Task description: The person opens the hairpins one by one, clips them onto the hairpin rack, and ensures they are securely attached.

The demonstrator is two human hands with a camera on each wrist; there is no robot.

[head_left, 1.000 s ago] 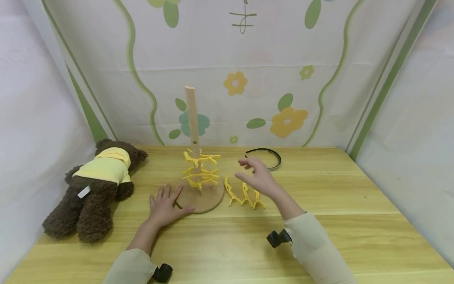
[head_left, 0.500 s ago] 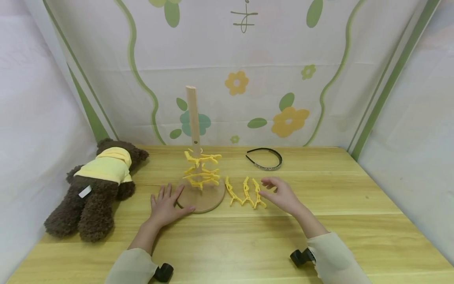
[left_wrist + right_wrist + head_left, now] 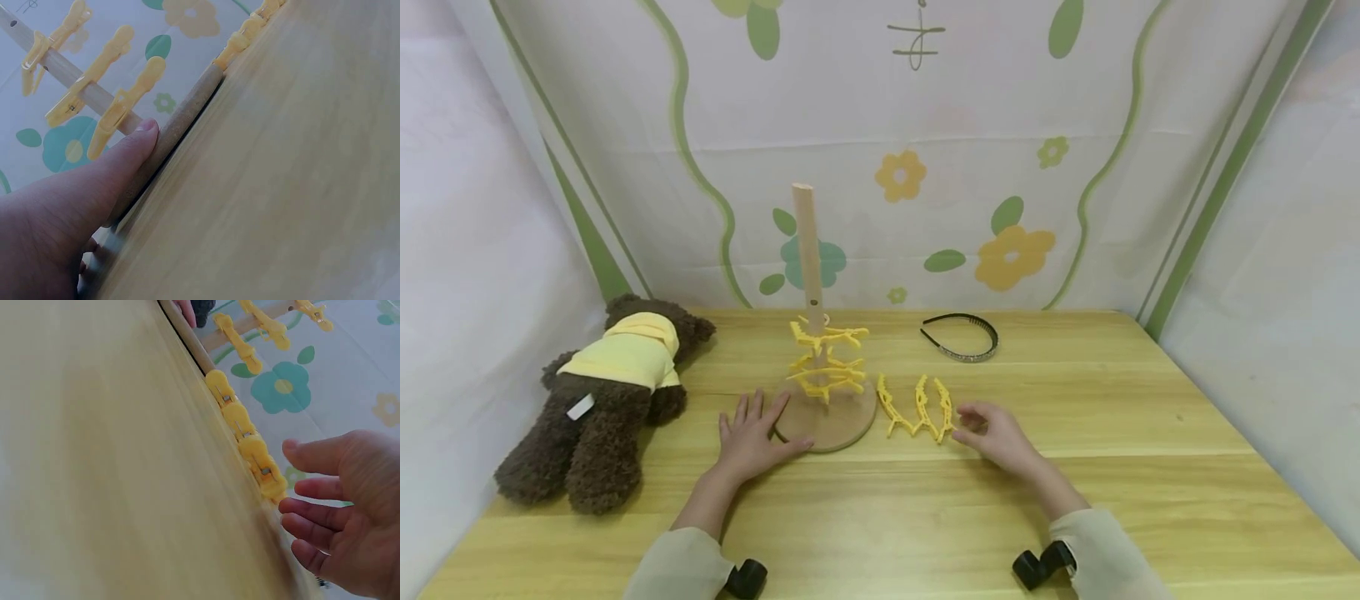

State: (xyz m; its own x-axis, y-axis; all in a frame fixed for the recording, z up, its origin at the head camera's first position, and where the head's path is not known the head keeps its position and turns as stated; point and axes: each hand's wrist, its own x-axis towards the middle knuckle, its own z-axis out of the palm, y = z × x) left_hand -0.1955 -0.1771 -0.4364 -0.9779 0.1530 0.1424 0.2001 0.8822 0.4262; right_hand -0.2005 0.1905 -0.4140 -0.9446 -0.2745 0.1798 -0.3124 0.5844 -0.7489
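Observation:
My left hand (image 3: 750, 442) rests at the left edge of a round wooden base (image 3: 842, 432), fingers spread and thumb lying along its front. From that base rises a wooden post (image 3: 807, 250) with several yellow hair clips (image 3: 827, 336) fixed across its lower part. Three more yellow hair clips (image 3: 922, 407) lie on the table just right of the base. Beside the rightmost one is my right hand (image 3: 1000, 440), its fingers loosely bent with nothing between them. In the right wrist view, a small gap separates the thumb (image 3: 300, 453) from the nearest loose clip (image 3: 262, 467).
A brown teddy bear (image 3: 617, 358) in a yellow top lies face down at the left of the wooden table (image 3: 880, 533). Behind the loose clips lies a black headband (image 3: 973, 357). White patterned cloth (image 3: 887, 100) encloses the back and sides.
My right hand has drawn back and to the right from above the loose clips, then lowered beside the rightmost one. The left hand has stayed on the base.

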